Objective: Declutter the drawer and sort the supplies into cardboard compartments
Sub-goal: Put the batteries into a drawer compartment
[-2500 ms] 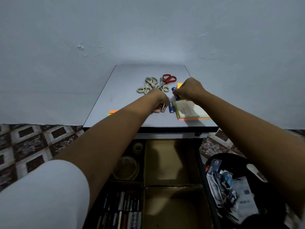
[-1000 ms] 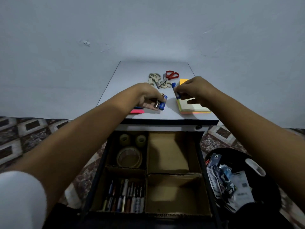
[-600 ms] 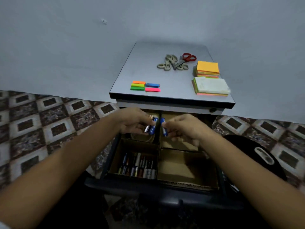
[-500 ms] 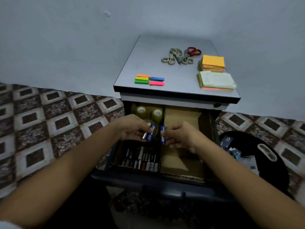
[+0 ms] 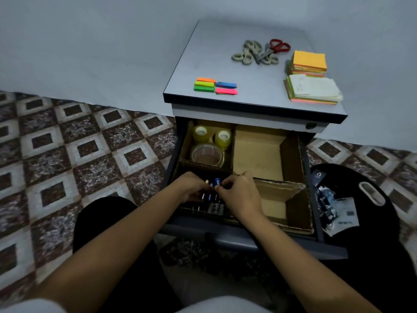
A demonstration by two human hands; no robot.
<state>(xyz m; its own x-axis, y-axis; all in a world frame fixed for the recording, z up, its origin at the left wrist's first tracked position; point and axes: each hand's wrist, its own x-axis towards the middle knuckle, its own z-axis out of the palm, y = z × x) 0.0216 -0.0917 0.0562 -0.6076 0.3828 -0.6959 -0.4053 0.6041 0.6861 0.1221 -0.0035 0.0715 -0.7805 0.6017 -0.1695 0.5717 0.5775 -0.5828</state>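
The brown corrugated cardboard dividers (image 5: 257, 154) look matt and rough at their torn edges. The clear plastic tape rolls (image 5: 196, 137) are glossy (as are the blue cylindrical batteries (image 5: 217, 182), with metal caps). The grey laminate worktop (image 5: 225, 64) is smooth; the neon paper sticky flags (image 5: 204, 85) matt.

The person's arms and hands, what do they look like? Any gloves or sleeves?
No gloves: the left hand and right hand are bare, and both forearms are uncovered, with no watch or bracelet showing. A short white fabric sleeve edges the left upper arm at the bottom corner; the right arm's sleeve is out of view.
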